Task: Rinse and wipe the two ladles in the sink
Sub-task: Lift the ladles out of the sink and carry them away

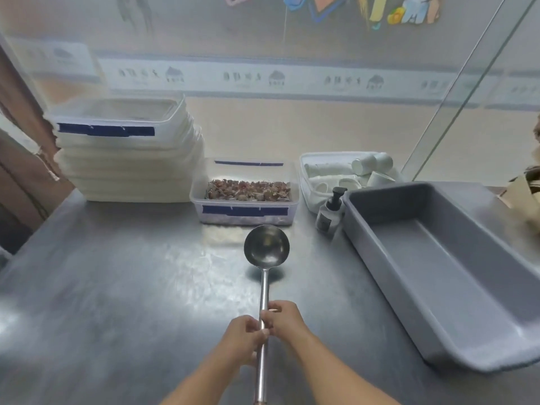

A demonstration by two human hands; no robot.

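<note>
A: Ladle point(266, 249) first: where do we have it now?

B: We hold it over the steel counter point(117, 287), its bowl facing up, just in front of the clear box of dried reddish-brown pieces point(248, 197). Whether the bowl touches the counter or hangs a little above it, we cannot tell.

A: And our hands?

B: Both are closed around the handle, about at its middle. Our left hand point(244, 337) wraps it from the left, and our right hand point(283, 318) grips it just above. The two hands touch each other.

A: Which step is this, in our opinion?

B: We see no sink, no water, no cloth, and only one ladle. So we judge that this ladle is between steps, perhaps being carried or put down. We cannot say if it is wiped already.

A: What does the next move need?

B: The grey tub point(467, 273) stands at our right, just beside the pump bottle point(330, 217). If the ladle goes there, we must swing the long handle to the right without knocking the bottle. The second ladle is not in view.
</note>
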